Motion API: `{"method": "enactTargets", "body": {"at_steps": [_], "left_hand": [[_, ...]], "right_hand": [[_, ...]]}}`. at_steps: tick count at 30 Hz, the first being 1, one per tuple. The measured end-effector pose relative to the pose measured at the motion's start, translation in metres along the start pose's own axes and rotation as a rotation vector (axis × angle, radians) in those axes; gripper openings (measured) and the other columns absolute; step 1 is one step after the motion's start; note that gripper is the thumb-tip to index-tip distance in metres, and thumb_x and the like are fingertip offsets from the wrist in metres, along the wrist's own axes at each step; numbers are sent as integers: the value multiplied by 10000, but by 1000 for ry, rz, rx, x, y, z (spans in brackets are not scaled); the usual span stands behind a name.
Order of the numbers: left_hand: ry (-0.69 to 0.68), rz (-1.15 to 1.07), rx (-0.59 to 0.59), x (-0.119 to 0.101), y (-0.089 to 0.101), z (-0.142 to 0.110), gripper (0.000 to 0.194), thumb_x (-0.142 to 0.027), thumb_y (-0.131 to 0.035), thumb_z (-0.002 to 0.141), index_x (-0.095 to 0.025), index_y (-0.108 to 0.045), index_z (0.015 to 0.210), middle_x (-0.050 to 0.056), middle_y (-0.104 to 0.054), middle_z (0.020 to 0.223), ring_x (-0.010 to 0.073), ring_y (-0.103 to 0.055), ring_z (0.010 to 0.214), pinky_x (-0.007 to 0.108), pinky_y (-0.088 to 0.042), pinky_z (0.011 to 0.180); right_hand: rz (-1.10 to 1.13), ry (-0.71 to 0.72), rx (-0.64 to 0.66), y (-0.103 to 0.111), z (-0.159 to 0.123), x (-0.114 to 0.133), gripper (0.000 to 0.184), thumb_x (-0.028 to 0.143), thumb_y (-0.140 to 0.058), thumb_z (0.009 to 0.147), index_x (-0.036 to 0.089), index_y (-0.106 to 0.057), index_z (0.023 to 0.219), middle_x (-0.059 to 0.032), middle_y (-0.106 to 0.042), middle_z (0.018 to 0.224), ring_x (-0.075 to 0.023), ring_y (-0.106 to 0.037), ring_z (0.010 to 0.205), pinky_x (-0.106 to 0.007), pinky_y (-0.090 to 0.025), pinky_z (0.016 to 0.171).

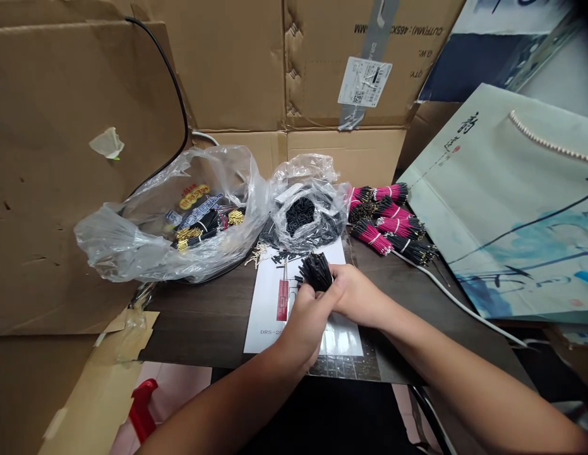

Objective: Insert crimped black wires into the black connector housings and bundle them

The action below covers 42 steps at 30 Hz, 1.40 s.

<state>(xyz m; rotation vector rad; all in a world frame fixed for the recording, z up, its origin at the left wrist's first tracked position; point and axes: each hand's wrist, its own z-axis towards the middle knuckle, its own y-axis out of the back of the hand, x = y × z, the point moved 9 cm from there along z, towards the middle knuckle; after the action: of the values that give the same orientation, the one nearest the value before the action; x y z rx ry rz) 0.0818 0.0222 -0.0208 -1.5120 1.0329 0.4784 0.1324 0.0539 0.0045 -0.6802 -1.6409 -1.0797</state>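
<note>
A bundle of thin black wires (316,270) points up and away from me, its dark ends fanned at the top. My left hand (310,316) is wrapped round its lower part, while my right hand (354,294) closes on it from the right. The lower ends are hidden in my hands. Beneath lies a white printed sheet (263,338) with a red mark. Small loose black tubes (288,256) are scattered at its far edge. Just beyond, an open clear bag (332,218) holds many short black tubes (300,216).
At left, a large clear plastic bag (127,256) holds black bundles with gold-coloured ends (196,235). Several tied pink and black wire bundles (374,237) lie right of centre. A white cable (450,297) runs past a pale paper bag (502,208). Cardboard boxes (227,69) wall the back.
</note>
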Motion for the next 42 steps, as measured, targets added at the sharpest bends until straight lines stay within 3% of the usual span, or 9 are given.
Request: {"method": "enactTargets", "body": {"at_steps": [3,8,13,19,27,32,37,42], "left_hand": [[-36,-76,-69,-1,3,7,421,-333,-686,829,-146,-617,1200,108,-593,1285,242,-502,1258,352,-343,1118],[-36,-227,-125,5,4,10,411,-292,-700,812,-186,-625,1203,88,-609,1273,239,-503,1264,368,-343,1122],[-117,-250,-182,-2,8,10,289,-326,-670,839,-150,-699,1066,94,-622,1255,237,-499,1269,355,-360,1116],[-113,-231,-186,-8,11,13,331,-375,-631,868,-138,-697,1091,96,-606,1278,228,-481,1288,337,-333,1135],[-44,-282,-143,-14,9,18,370,-423,-612,868,-142,-698,1092,106,-603,1281,253,-467,1299,367,-347,1128],[-49,-279,-113,-28,8,20,320,-421,-572,890,-172,-692,1050,72,-610,1275,246,-464,1304,385,-385,1110],[-153,-329,-75,-54,12,21,279,-372,-513,924,-178,-567,732,7,-615,1267,204,-495,1281,391,-418,1090],[-130,-284,7,-60,-2,18,322,-415,-448,945,-187,-549,740,-19,-573,1322,226,-458,1313,435,-436,1068]], "right_hand": [[-210,48,-74,3,-1,7,115,154,-545,693,150,-597,795,-2,-612,766,-140,-551,731,-246,-403,653],[-444,87,-76,1,-1,13,91,152,-548,686,153,-576,773,-23,-615,737,-152,-553,698,-260,-393,640],[-526,131,-130,1,-1,15,196,184,-555,726,139,-567,917,-86,-642,911,-211,-578,839,-319,-436,738],[-601,219,-81,-5,-2,25,183,142,-555,760,109,-588,936,-125,-622,990,-232,-543,948,-377,-461,852],[-496,332,-108,1,-12,38,430,265,-648,818,130,-549,1214,-141,-563,1277,-261,-494,1223,-449,-405,1051],[-448,339,-158,8,-19,45,595,334,-685,799,211,-468,1340,-106,-566,1231,-263,-517,1158,-467,-452,987],[-253,341,-232,22,-26,43,621,300,-718,776,238,-449,1331,-72,-558,1099,-195,-557,935,-365,-533,800],[-6,425,-301,16,-30,41,601,296,-736,763,252,-461,1296,-85,-516,1224,-213,-547,1093,-382,-508,941]]}}
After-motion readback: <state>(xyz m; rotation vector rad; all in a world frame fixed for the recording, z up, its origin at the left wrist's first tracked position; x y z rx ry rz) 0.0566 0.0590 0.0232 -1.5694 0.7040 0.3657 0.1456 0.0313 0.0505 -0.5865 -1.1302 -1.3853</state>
